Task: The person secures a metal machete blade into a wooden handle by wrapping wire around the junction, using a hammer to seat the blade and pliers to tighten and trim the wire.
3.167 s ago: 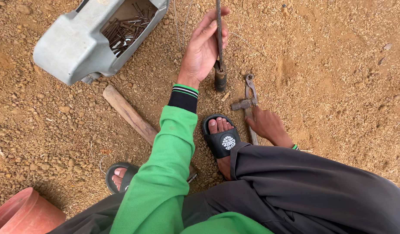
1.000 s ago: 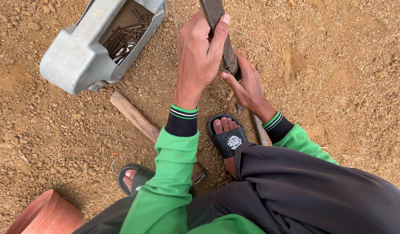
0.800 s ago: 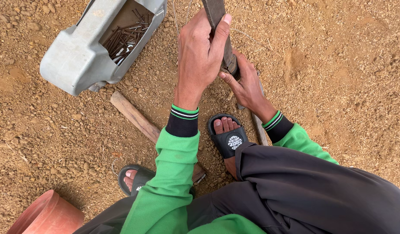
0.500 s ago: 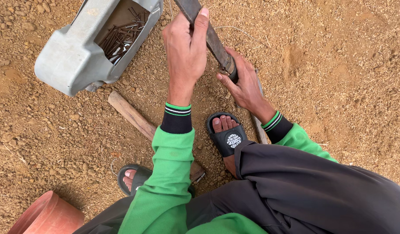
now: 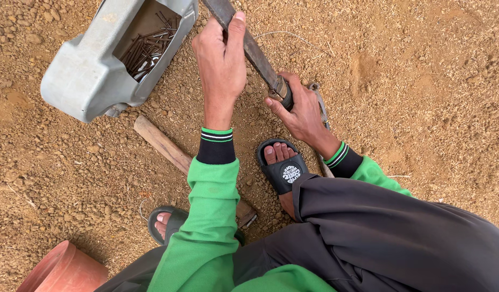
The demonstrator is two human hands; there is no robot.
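On gritty dirt, both hands grip a rusty flat blade.

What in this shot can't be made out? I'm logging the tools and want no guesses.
Head view only:
- Long metal tool: top end cut off by the frame edge; lower end hidden by the right hand.
- Pincers: mostly behind that hand.
- Wooden handle: far end hidden under the left sleeve.
- Nails in the grey container: too small to count.

blade: long flat rusty-brown metal blade, running diagonally from the top centre of the frame down to centre-right
handle end: dark grip with a metal collar, sitting low near the dirt
state: being held slanted, both ends gripped
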